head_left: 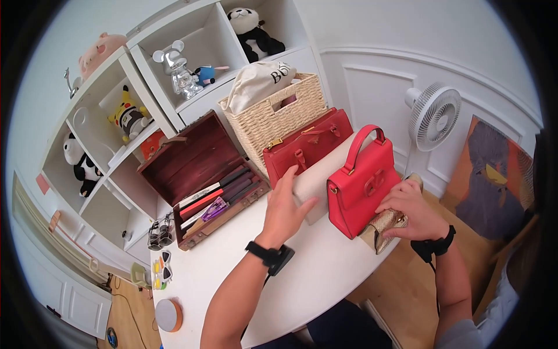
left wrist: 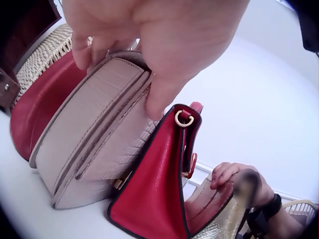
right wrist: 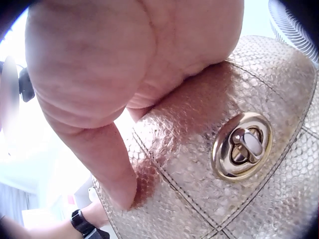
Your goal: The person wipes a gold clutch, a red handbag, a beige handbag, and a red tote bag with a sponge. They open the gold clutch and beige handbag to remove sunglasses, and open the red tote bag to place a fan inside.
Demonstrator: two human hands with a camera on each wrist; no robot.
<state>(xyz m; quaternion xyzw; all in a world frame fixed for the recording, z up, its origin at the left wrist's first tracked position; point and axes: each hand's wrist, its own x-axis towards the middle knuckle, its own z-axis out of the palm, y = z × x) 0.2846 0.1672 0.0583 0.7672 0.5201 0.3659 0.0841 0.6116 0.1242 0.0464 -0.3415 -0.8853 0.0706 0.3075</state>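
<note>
My left hand (head_left: pixel 285 212) holds the beige crocodile-textured handbag (left wrist: pixel 99 112) at its top edge, thumb on one face and fingers over the other. Behind that bag leans a darker red handbag (head_left: pixel 322 139). Directly in front of it a bright red handbag (head_left: pixel 354 195) stands upright, its top handle raised. At the table's right edge my right hand (head_left: pixel 410 209) grips a gold snakeskin-textured bag (right wrist: pixel 189 134) from above. This gold bag has a metal turn-lock (right wrist: pixel 242 145) on its front and stands against the bright red handbag.
Left of the bags, an open wooden case (head_left: pixel 186 160) holds several slim boxes. Behind stands a woven basket (head_left: pixel 247 136) with a white cloth bag (head_left: pixel 256 87). Sunglasses (head_left: pixel 166 267) and a round grey-topped object (head_left: pixel 168 315) lie near the left edge. A fan (head_left: pixel 436 116) stands beyond.
</note>
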